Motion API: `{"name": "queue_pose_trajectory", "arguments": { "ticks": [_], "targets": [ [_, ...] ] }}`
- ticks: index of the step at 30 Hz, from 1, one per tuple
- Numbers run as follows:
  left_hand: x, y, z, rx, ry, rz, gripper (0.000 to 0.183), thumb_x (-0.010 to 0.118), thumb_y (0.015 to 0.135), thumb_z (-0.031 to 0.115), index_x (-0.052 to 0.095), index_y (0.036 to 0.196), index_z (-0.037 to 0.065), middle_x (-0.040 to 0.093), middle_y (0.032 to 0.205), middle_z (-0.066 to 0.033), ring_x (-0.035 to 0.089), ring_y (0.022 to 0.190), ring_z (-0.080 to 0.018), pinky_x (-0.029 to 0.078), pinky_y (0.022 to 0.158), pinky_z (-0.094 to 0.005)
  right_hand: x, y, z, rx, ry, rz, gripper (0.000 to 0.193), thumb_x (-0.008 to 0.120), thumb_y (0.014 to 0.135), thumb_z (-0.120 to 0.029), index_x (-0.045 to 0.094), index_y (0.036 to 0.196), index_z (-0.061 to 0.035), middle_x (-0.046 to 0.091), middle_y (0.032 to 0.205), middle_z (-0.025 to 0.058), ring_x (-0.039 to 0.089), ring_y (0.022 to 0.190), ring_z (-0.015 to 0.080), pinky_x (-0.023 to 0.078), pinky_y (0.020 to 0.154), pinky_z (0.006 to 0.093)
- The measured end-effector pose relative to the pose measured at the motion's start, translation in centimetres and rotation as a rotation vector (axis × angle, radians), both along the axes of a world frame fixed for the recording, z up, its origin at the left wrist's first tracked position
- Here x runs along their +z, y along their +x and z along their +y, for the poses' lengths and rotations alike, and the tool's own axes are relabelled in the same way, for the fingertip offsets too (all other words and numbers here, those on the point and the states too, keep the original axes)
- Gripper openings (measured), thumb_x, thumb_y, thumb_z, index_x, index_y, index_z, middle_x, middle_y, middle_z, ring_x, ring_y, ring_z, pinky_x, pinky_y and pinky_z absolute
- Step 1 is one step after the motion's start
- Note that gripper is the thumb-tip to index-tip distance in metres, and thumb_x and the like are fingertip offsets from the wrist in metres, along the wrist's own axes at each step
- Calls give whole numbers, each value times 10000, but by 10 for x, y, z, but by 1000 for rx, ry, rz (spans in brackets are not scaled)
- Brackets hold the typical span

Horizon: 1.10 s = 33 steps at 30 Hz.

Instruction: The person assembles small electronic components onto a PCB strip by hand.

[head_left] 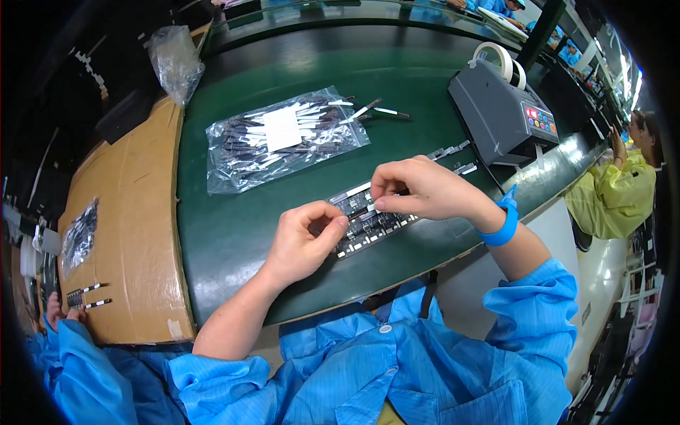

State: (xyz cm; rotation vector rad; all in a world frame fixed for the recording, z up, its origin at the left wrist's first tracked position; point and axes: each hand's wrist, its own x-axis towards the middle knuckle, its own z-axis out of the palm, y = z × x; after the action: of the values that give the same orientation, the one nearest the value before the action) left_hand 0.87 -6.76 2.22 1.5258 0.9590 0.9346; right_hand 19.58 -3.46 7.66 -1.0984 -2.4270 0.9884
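Observation:
On the green table in front of me lies a dark circuit board panel (367, 239) with rows of small parts and pale pads. My right hand (428, 188), with a blue wrist strap (501, 225), pinches a thin dark strip with a white end (371, 207) just over the panel. My left hand (301, 241) is closed at the panel's left side, thumb against the fingers, near the strip's other end. What its fingertips hold, if anything, is hidden. Beyond my hands rests a clear plastic bag (237, 177) filled with similar black and white strips, a few poking out at its right.
A grey tape dispenser (496, 106) stands at the back right, with tape rolls on top. Cardboard (134, 227) covers the left, holding a small dark bag (81, 237). At lower left a co-worker's hand (54, 310) touches another board. A person in yellow (616, 191) is at far right.

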Motion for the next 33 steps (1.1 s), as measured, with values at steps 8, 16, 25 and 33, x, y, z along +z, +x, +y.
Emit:
{"name": "queue_pose_trajectory", "arguments": {
  "ticks": [8,16,25,33],
  "targets": [
    [3,-2,-5,102,105,-29,94,497,708,72,528,699,-16,512,553,-28,472,504,-55,377,435,-184,1,-27,8,53,-80,34,153,550,671,-145,522,674,5,506,550,36,457,501,79,373,467,204],
    [4,-3,-10,149,166,-45,101,495,710,77,527,699,-18,511,552,-31,479,520,-59,382,438,-182,3,-32,11,117,-204,36,169,554,686,-163,528,672,3,495,554,11,434,506,50,348,455,186],
    [-14,-16,-24,144,693,528,235,575,620,183,509,776,20,493,716,-72,463,682,-219,368,629,-326,-9,-29,20,75,-150,-117,190,574,644,-179,545,646,9,508,557,52,462,512,101,370,474,220],
    [-21,-8,-30,144,956,784,270,598,550,218,518,728,31,462,706,-49,440,731,-190,341,685,-360,-34,-36,25,81,-231,-205,176,585,615,-178,563,625,-4,525,538,67,477,489,123,373,462,244]
  ]
}}
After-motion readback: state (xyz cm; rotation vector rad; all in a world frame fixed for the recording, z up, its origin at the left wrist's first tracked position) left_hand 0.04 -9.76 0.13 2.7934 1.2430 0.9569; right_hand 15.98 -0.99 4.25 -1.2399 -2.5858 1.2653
